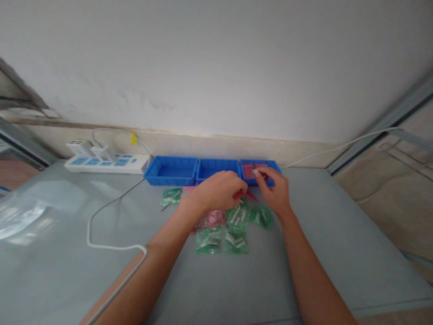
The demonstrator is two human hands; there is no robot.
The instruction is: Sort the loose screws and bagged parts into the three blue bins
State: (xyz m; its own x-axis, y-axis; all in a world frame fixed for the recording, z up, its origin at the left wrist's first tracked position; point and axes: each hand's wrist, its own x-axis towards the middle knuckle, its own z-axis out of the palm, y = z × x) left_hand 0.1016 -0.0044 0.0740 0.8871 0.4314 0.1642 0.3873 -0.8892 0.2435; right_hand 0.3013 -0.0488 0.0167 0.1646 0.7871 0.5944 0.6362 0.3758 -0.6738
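My left hand (223,187) is closed, fingers curled down, on a pink plastic bag (251,196) whose corner sticks out to the right of the fingertips. My right hand (275,187) reaches to the front of the right-hand blue bin (278,169), thumb and forefinger pinched together. Whatever lies between those fingertips is too small to make out. Inside that bin is pink material (248,170). Below the hands lie several green bags of small metal parts, among them a front left bag (209,240) and a front right bag (237,243). A pink bag (213,219) lies partly under my left wrist.
Two more blue bins stand in the row, the left one (172,171) and the middle one (216,168). A power strip (104,164) with plugs sits against the wall. Its white cable (111,247) crosses the table and passes over my left forearm. Clear plastic (20,214) lies far left.
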